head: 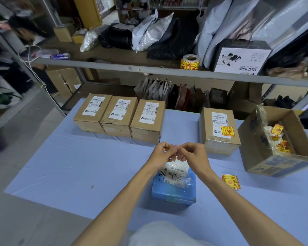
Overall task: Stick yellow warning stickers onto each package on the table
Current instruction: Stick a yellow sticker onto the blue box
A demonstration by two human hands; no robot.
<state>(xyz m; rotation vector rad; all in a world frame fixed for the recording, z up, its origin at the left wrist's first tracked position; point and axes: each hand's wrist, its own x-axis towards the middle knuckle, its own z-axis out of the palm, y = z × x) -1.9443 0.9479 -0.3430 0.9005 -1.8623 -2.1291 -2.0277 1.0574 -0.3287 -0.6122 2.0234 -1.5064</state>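
While fingers (168, 148) of the left hand (162, 154) and right hand (193, 155) pinch a sticker (174, 154) above the blue package (173, 191), peel slowly, keeping adhesive uncreased.

Left hand (163, 154) and right hand (193, 155) pinch a thin slip (174, 155) together over the blue package (173, 192) — yellow stickers (231, 181) lie at its three o'clock.

The left hand (163, 154) and right hand (194, 156) are bare. Both forearms (132, 190) are unsleeved behind the fingers (168, 148). Well behind the fingers, a pale, whitish garment (160, 233) covers the torso.
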